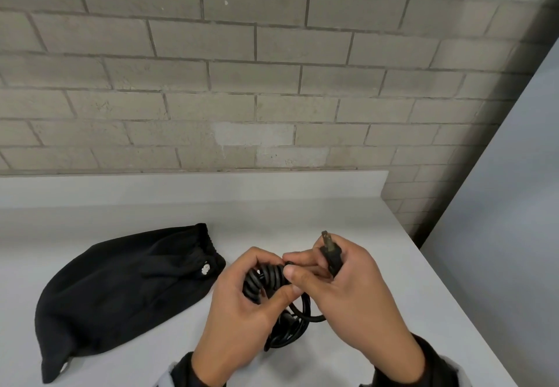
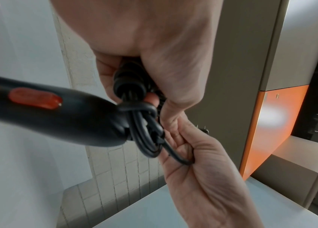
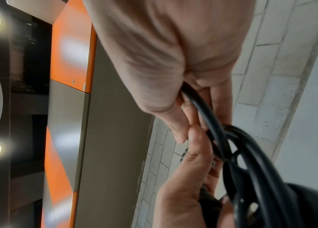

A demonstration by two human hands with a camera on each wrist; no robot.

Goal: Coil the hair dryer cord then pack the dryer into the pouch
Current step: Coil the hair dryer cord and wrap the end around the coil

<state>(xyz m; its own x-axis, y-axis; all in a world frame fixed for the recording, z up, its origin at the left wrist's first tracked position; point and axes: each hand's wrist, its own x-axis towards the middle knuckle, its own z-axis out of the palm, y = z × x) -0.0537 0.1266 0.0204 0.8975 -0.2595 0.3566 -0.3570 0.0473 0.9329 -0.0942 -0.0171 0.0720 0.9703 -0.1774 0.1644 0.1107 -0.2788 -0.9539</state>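
In the head view, a black drawstring pouch lies flat on the white table to the left of my hands. My left hand grips the coiled black cord just above the table. My right hand holds the plug with its prongs pointing up, right beside the coil. The left wrist view shows the black dryer handle with orange-red buttons jutting left from the cord bundle. A loose strand runs into the right hand. In the head view the dryer is hidden under my hands.
A grey brick wall backs the table. The table's right edge runs diagonally close to my right hand, with a plain grey wall beyond it. An orange and grey panel shows in the wrist views.
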